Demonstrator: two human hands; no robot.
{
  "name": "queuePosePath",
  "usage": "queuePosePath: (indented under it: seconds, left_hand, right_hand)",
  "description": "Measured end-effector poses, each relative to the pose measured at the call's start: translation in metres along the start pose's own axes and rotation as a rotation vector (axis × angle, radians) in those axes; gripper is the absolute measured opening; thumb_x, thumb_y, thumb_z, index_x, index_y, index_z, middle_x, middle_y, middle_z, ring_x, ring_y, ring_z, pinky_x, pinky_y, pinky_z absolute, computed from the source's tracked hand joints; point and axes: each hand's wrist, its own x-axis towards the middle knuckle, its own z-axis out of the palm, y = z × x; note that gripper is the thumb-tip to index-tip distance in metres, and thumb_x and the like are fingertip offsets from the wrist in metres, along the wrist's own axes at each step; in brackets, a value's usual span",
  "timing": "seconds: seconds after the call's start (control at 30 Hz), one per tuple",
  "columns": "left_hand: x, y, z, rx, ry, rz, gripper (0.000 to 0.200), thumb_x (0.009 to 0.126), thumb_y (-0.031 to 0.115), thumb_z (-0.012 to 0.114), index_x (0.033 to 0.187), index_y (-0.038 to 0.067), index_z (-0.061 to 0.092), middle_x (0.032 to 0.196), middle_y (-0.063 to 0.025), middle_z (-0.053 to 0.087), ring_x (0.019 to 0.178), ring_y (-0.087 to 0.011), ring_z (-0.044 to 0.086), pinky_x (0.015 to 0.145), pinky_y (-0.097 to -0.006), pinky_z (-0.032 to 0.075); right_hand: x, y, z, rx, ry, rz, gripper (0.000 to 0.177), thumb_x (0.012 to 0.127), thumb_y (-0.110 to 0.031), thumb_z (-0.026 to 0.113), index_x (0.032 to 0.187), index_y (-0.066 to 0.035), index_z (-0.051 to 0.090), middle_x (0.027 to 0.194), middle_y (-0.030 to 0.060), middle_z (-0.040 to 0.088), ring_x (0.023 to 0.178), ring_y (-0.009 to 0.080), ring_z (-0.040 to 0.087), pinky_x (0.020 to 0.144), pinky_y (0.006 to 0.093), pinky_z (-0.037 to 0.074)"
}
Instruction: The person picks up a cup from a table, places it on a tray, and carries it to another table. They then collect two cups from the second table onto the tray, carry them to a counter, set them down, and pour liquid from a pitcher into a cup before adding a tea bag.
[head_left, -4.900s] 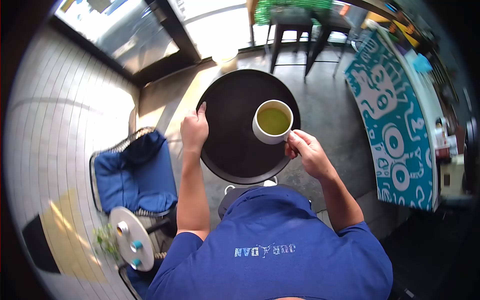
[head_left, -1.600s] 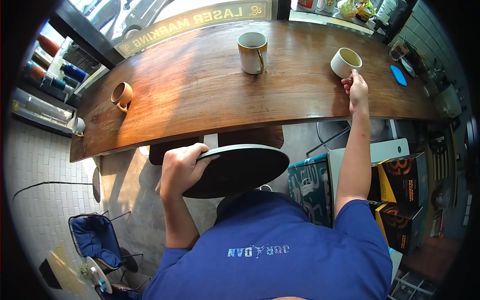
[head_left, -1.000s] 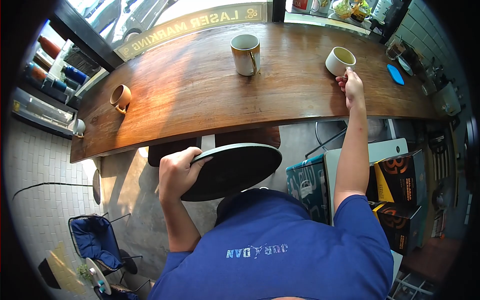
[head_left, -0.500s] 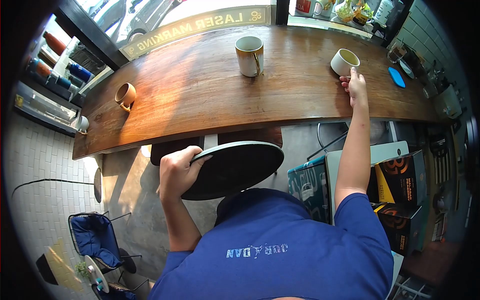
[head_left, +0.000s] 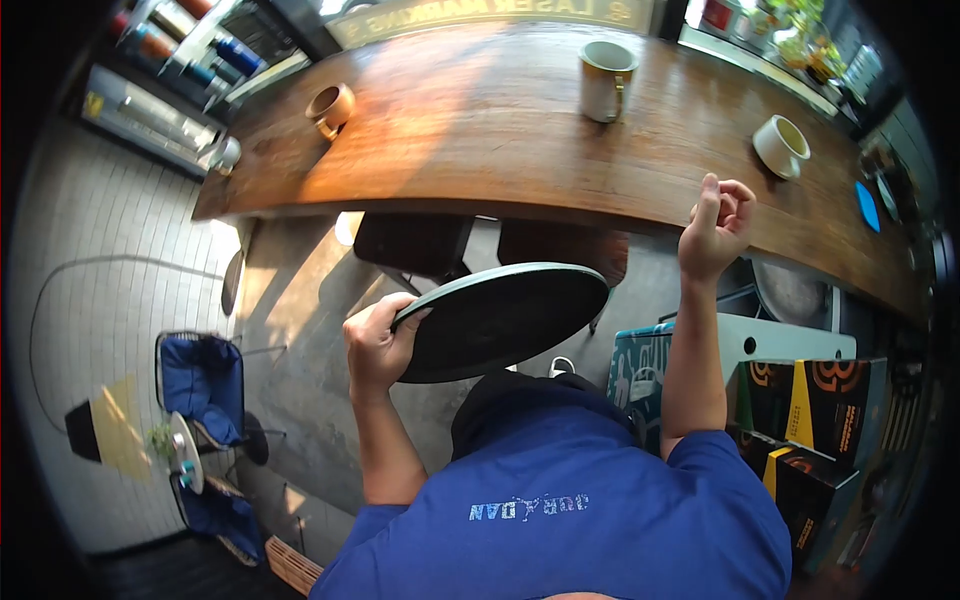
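My left hand (head_left: 382,345) grips the near-left rim of a round black tray (head_left: 500,330) with a pale edge, fingers on the outside and thumb over it. The tray is tilted in front of my body, with nothing on it. My right hand (head_left: 718,225) is raised at the table's front edge, empty, its fingers loosely curled and the thumb apart. Just beyond it stands a white cup (head_left: 775,150), yellowish inside, its handle towards me; the hand does not touch it. Farther back is a tall white mug (head_left: 605,90) with a brown-gold rim. A brown cup (head_left: 330,108) sits on the left.
The wooden table (head_left: 480,130) runs along the window. A blue phone-like object (head_left: 867,207) lies at its right end. Stools (head_left: 410,245) are tucked beneath it. Black boxes (head_left: 815,405) are stacked at my right, and a blue-cushioned chair (head_left: 200,385) is at left.
My right hand has come off the white cup and drawn back towards me; the cup remains on the table. My left hand still holds the tray. The whole view has shifted and turned.
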Motion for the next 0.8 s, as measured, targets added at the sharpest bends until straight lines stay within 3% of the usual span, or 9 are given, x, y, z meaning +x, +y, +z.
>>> queuePosePath:
  seconds: [0.07, 0.13, 0.17, 0.23, 0.37, 0.5, 0.53, 0.63, 0.8]
  left_hand:
    - [-0.021, -0.008, -0.024, 0.026, 0.079, -0.031, 0.014, 0.077, 0.013, 0.071, 0.081, 0.003, 0.062, 0.063, -0.0084, 0.061, 0.052, -0.0183, 0.058, 0.050, -0.0262, 0.043]
    - [-0.047, -0.020, -0.052, 0.030, 0.203, -0.080, 0.014, 0.079, 0.013, 0.070, 0.081, 0.003, 0.062, 0.064, -0.0085, 0.062, 0.053, -0.0171, 0.058, 0.051, -0.0253, 0.043]
    - [-0.060, -0.028, -0.066, 0.006, 0.267, -0.085, 0.020, 0.084, 0.018, 0.068, 0.082, 0.000, 0.061, 0.063, -0.0001, 0.056, 0.056, -0.0058, 0.046, 0.053, -0.0208, 0.038]
    - [-0.092, -0.040, -0.100, 0.043, 0.384, -0.165, 0.019, 0.082, 0.018, 0.069, 0.081, 0.001, 0.061, 0.062, -0.0019, 0.057, 0.055, -0.0073, 0.049, 0.053, -0.0213, 0.039]
    - [-0.168, -0.067, -0.163, 0.068, 0.686, -0.371, 0.024, 0.085, 0.024, 0.067, 0.083, 0.001, 0.061, 0.061, 0.0029, 0.051, 0.056, -0.0042, 0.043, 0.052, -0.0194, 0.035]
    - [-0.254, -0.105, -0.233, 0.039, 0.967, -0.452, 0.028, 0.089, 0.028, 0.062, 0.084, 0.000, 0.060, 0.063, 0.0076, 0.044, 0.057, -0.0028, 0.036, 0.052, -0.0185, 0.028]
    - [-0.275, -0.110, -0.249, 0.014, 1.044, -0.454, 0.027, 0.090, 0.026, 0.062, 0.084, 0.000, 0.059, 0.063, 0.0079, 0.043, 0.057, -0.0025, 0.034, 0.052, -0.0186, 0.027]
    - [-0.329, -0.121, -0.297, 0.053, 1.190, -0.527, 0.022, 0.092, 0.019, 0.057, 0.077, 0.002, 0.055, 0.066, 0.0087, 0.040, 0.061, -0.0016, 0.032, 0.055, -0.0188, 0.025]
    - [-0.404, -0.133, -0.358, 0.138, 1.354, -0.606, 0.024, 0.092, 0.017, 0.057, 0.074, 0.003, 0.053, 0.065, 0.0087, 0.039, 0.061, -0.0019, 0.031, 0.055, -0.0189, 0.025]
  right_hand:
    - [-0.027, -0.009, 0.025, 0.049, -0.075, -0.009, 0.013, 0.086, -0.006, 0.062, 0.084, -0.007, 0.050, 0.055, -0.0079, 0.041, 0.048, -0.0014, 0.032, 0.044, 0.0167, 0.021]
    - [-0.060, -0.016, 0.045, -0.051, -0.306, -0.067, 0.011, 0.086, -0.005, 0.062, 0.084, -0.005, 0.051, 0.052, -0.0075, 0.042, 0.045, -0.0013, 0.033, 0.042, 0.0172, 0.020]
    - [-0.078, -0.018, 0.054, -0.067, -0.388, -0.034, 0.010, 0.086, -0.005, 0.062, 0.084, -0.004, 0.052, 0.051, -0.0063, 0.044, 0.044, -0.0010, 0.035, 0.041, 0.0168, 0.022]
    - [-0.121, -0.023, 0.076, -0.013, -0.522, 0.113, 0.007, 0.086, -0.005, 0.061, 0.086, -0.003, 0.055, 0.052, -0.0019, 0.052, 0.043, 0.0011, 0.042, 0.041, 0.0158, 0.030]
    - [-0.211, -0.034, 0.132, 0.200, -0.728, 0.236, 0.014, 0.093, -0.012, 0.051, 0.091, 0.001, 0.055, 0.078, 0.0081, 0.063, 0.060, 0.0047, 0.051, 0.056, 0.0182, 0.041]
    - [-0.320, -0.049, 0.186, 0.248, -1.034, 0.347, 0.035, 0.098, -0.029, 0.039, 0.099, 0.001, 0.057, 0.080, 0.0010, 0.057, 0.071, 0.0050, 0.048, 0.064, 0.0196, 0.038]
    - [-0.349, -0.057, 0.197, 0.254, -1.115, 0.488, 0.039, 0.099, -0.033, 0.035, 0.102, 0.000, 0.056, 0.087, 0.0024, 0.058, 0.078, 0.0066, 0.049, 0.071, 0.0215, 0.039]
    - [-0.438, -0.095, 0.240, 0.402, -1.217, 0.554, 0.048, 0.099, -0.039, 0.029, 0.111, 0.002, 0.053, 0.097, 0.0041, 0.057, 0.091, 0.0114, 0.051, 0.083, 0.0257, 0.038]
    - [-0.536, -0.127, 0.297, 0.396, -1.412, 0.590, 0.037, 0.101, -0.032, 0.033, 0.095, -0.001, 0.053, 0.082, -0.0031, 0.050, 0.076, 0.0046, 0.042, 0.069, 0.0204, 0.035]
